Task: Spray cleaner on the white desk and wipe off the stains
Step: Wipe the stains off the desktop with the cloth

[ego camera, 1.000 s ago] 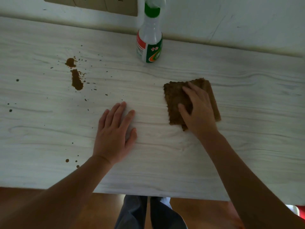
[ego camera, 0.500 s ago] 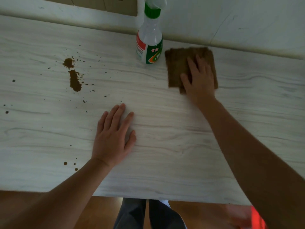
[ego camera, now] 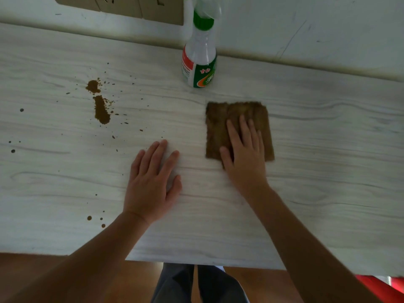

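A brown cloth lies flat on the white wood-grain desk, right of centre. My right hand presses on it with straight fingers. My left hand rests flat on the bare desk just left of the cloth. A spray bottle with a green collar and green-red label stands upright near the back edge, above the cloth. A large brown stain with a smaller blot above it marks the desk's left part, ringed by several small specks.
More brown drops sit near the front left edge, and dark dots at the far left. A wall with beige socket plates runs behind the desk. The desk's front edge is close to my legs.
My right hand slid the cloth away to the back edge beside the bottle, then pulled it back toward me to mid-desk. The left hand stayed in place.
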Demonstrator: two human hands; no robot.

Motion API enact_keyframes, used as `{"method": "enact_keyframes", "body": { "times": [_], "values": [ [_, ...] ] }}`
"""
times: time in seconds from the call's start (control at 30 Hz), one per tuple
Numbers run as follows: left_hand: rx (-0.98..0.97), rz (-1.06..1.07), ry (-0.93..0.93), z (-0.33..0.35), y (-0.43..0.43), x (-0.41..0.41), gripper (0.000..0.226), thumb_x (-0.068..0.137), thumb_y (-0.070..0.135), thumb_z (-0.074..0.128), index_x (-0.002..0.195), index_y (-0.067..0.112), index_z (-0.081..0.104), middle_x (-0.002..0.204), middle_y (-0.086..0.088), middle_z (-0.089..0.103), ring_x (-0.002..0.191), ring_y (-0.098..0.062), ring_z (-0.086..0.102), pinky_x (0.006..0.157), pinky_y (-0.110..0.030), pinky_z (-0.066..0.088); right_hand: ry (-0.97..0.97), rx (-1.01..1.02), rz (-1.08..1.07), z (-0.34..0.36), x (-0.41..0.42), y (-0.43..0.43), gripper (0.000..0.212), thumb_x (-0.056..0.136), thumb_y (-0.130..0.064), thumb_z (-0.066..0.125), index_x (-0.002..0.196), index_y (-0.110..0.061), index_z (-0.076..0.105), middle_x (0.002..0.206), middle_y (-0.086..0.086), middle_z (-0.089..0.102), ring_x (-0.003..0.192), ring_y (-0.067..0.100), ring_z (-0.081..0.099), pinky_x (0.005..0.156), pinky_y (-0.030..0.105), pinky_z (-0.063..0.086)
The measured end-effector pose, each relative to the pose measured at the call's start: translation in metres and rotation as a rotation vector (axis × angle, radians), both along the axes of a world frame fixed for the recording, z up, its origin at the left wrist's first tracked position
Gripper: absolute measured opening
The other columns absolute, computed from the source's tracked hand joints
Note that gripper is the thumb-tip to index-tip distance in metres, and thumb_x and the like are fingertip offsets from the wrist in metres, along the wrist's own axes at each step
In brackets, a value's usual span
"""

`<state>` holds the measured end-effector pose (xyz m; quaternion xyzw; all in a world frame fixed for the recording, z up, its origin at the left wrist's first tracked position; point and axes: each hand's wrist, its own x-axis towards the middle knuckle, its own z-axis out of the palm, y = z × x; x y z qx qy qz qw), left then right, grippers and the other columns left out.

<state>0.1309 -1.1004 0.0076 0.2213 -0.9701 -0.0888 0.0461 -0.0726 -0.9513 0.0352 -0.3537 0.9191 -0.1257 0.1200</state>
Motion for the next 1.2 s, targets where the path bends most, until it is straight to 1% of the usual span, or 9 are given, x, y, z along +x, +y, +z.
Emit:
{"method": "enact_keyframes", "body": {
  "times": [0.07, 0.17, 0.27, 0.4, 0.57, 0.67, 0.8, 1.03, 1.2],
  "values": [
    [-0.008, -0.003, 0.011, -0.001, 0.000, 0.000, 0.059, 0.103, 0.046, 0.036, 0.155, 0.018, 0.041, 0.166, -0.015, 0.030, 0.157, -0.032, 0.024, 0.127, -0.051, 0.021, -0.001, 0.019, 0.023, 0.001, 0.014, 0.023, 0.065, 0.102, -0.045, 0.039, 0.161, -0.023, 0.023, 0.170, 0.007, 0.012, 0.157, 0.026, 0.005, 0.127, 0.044, 0.006],
    [-0.003, -0.001, 0.021, 0.000, -0.001, 0.000, 0.059, 0.103, 0.045, 0.036, 0.154, 0.017, 0.042, 0.166, -0.016, 0.031, 0.156, -0.032, 0.025, 0.127, -0.051, 0.021, 0.002, 0.061, 0.064, 0.000, -0.003, 0.032, 0.068, 0.101, -0.052, 0.036, 0.162, -0.026, 0.019, 0.170, 0.002, 0.011, 0.157, 0.022, 0.004, 0.127, 0.042, 0.006],
    [0.004, 0.006, 0.016, 0.000, 0.000, -0.001, 0.059, 0.102, 0.045, 0.038, 0.154, 0.018, 0.042, 0.166, -0.014, 0.030, 0.157, -0.031, 0.024, 0.127, -0.050, 0.019, 0.034, 0.072, 0.053, -0.003, -0.052, 0.012, 0.069, 0.101, -0.050, 0.043, 0.161, -0.025, 0.021, 0.170, 0.004, 0.012, 0.156, 0.026, 0.008, 0.126, 0.046, 0.010],
    [-0.004, 0.005, 0.014, -0.002, -0.001, -0.001, 0.059, 0.101, 0.044, 0.039, 0.154, 0.018, 0.041, 0.167, -0.014, 0.030, 0.157, -0.030, 0.023, 0.127, -0.050, 0.019, 0.037, 0.044, -0.012, 0.000, -0.131, -0.031, 0.070, 0.098, -0.051, 0.048, 0.158, -0.021, 0.030, 0.166, 0.011, 0.021, 0.152, 0.034, 0.018, 0.124, 0.050, 0.016],
    [-0.011, 0.006, -0.002, -0.001, -0.001, -0.001, 0.059, 0.102, 0.046, 0.037, 0.155, 0.018, 0.040, 0.167, -0.014, 0.029, 0.157, -0.030, 0.022, 0.128, -0.049, 0.018, 0.101, 0.069, -0.009, -0.007, -0.149, -0.055, 0.071, 0.099, -0.048, 0.044, 0.161, -0.023, 0.021, 0.169, 0.011, 0.010, 0.156, 0.030, 0.006, 0.126, 0.046, 0.002],
    [-0.002, 0.008, -0.021, 0.001, -0.001, -0.002, 0.059, 0.102, 0.046, 0.036, 0.155, 0.019, 0.039, 0.167, -0.013, 0.028, 0.157, -0.030, 0.021, 0.128, -0.050, 0.018, 0.090, 0.052, 0.000, -0.007, -0.142, -0.048, 0.072, 0.098, -0.049, 0.042, 0.161, -0.024, 0.021, 0.169, 0.011, 0.011, 0.156, 0.029, 0.005, 0.126, 0.045, 0.000],
    [0.022, 0.006, -0.042, 0.004, 0.000, -0.002, 0.060, 0.103, 0.047, 0.033, 0.155, 0.019, 0.036, 0.167, -0.014, 0.027, 0.157, -0.031, 0.020, 0.127, -0.053, 0.020, 0.057, 0.045, -0.019, -0.003, -0.105, -0.035, 0.070, 0.099, -0.046, 0.045, 0.161, -0.023, 0.023, 0.169, 0.011, 0.012, 0.156, 0.029, 0.006, 0.126, 0.045, 0.001],
    [0.049, 0.001, -0.038, 0.008, 0.001, -0.002, 0.059, 0.102, 0.044, 0.037, 0.153, 0.015, 0.041, 0.165, -0.017, 0.029, 0.156, -0.033, 0.023, 0.128, -0.052, 0.017, 0.023, 0.050, -0.133, -0.004, 0.030, 0.019, 0.070, 0.099, -0.043, 0.045, 0.162, -0.024, 0.020, 0.170, 0.009, 0.010, 0.157, 0.027, 0.004, 0.127, 0.045, 0.002],
    [0.096, -0.018, -0.058, 0.012, 0.002, -0.002, 0.060, 0.103, 0.044, 0.032, 0.155, 0.015, 0.035, 0.168, -0.016, 0.023, 0.158, -0.032, 0.015, 0.129, -0.052, 0.014, -0.028, 0.073, -0.318, -0.001, 0.151, 0.051, 0.071, 0.099, -0.050, 0.032, 0.163, -0.026, 0.010, 0.171, 0.004, 0.001, 0.157, 0.021, -0.008, 0.127, 0.044, -0.003]
  ]
}}
